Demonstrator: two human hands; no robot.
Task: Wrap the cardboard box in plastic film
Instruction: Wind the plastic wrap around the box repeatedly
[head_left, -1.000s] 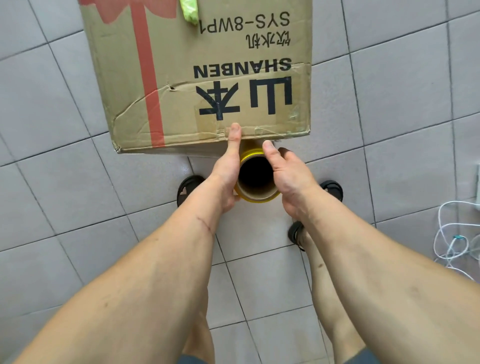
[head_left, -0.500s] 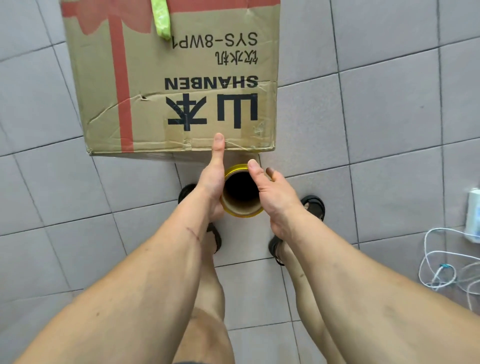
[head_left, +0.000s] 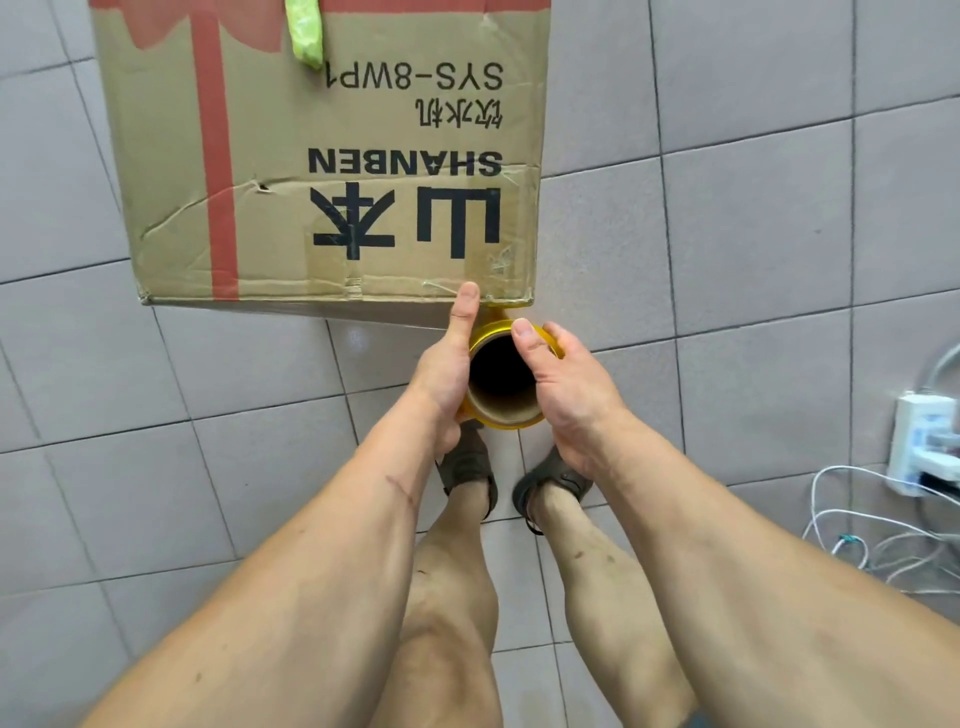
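A brown cardboard box (head_left: 322, 156) with black "SHANBEN" print, a red stripe and a strip of green tape stands on the tiled floor ahead of me. Just below its near right corner I hold a roll of yellowish plastic film (head_left: 503, 376), seen end-on through its dark cardboard core. My left hand (head_left: 448, 366) grips the roll's left side, its thumb stretched up onto the box's near top edge. My right hand (head_left: 563, 387) grips the right side with the thumb over the rim. Clear film glints on the box's near right corner.
Grey floor tiles (head_left: 753, 234) surround the box. My two feet in dark sandals (head_left: 470, 467) stand right under the roll. At the right edge lie a white power strip (head_left: 922, 447) and loose white cables (head_left: 872, 540).
The roll and both hands have shifted rightwards along the box's near edge, from around its middle to its right corner. My feet have stepped closer together beneath the roll.
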